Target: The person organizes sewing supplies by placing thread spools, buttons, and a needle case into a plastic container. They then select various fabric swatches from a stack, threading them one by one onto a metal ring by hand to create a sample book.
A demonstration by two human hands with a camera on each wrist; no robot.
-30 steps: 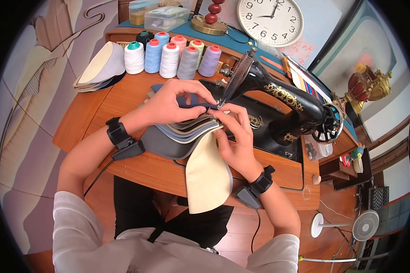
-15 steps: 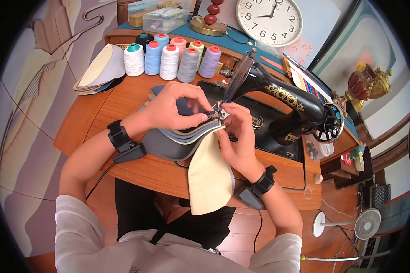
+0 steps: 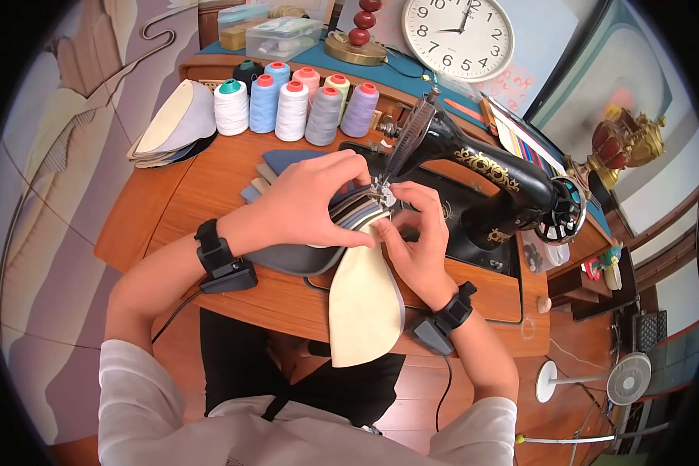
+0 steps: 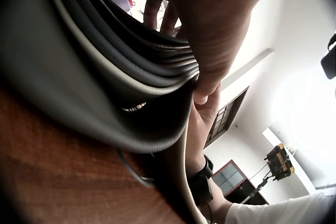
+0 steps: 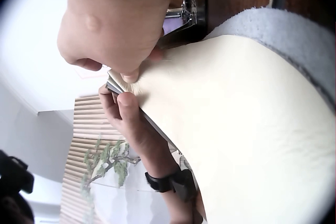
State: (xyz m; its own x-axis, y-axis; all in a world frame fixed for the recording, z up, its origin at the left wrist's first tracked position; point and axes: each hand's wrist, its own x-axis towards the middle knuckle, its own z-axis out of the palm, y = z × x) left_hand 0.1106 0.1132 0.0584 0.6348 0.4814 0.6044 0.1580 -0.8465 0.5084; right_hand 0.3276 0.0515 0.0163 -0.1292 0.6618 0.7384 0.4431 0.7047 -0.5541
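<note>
Cream, leather-like and smooth, a long curved panel (image 3: 365,311) hangs over the front edge of the wooden table (image 3: 147,213), nearest the person's lap, a thin grey border showing along its right side. Just past it the right hand (image 3: 419,233) is bent, thumb and fingers pinching the panel's narrow upper end, the forefinger arched close to the presser foot (image 3: 382,196). Across from it I see the left hand (image 3: 307,202) spread in a wide C, thumb on the near side and fingers behind, gripping the stack of layered panels (image 3: 357,211) at its gathered edges. Those edges, black, grey, blue and pale, fan out beneath the palm, and a broad dark grey panel (image 3: 291,261) lies lowest on the wood. Both wrists wear black straps with small boxes attached.

Right beside the hands stands a black sewing machine (image 3: 485,159) with gold scrollwork, its needle end close to the gathered tips and its handwheel (image 3: 561,210) at the far right. Beyond, on the left, another pile of cut panels (image 3: 175,116) sits near a cluster of thread cones (image 3: 291,113) in white, blue, grey, pink, green, purple and black. Farther back are clear plastic boxes (image 3: 283,37), a lamp base (image 3: 355,48) with red beads and a round white clock (image 3: 458,37)
</note>
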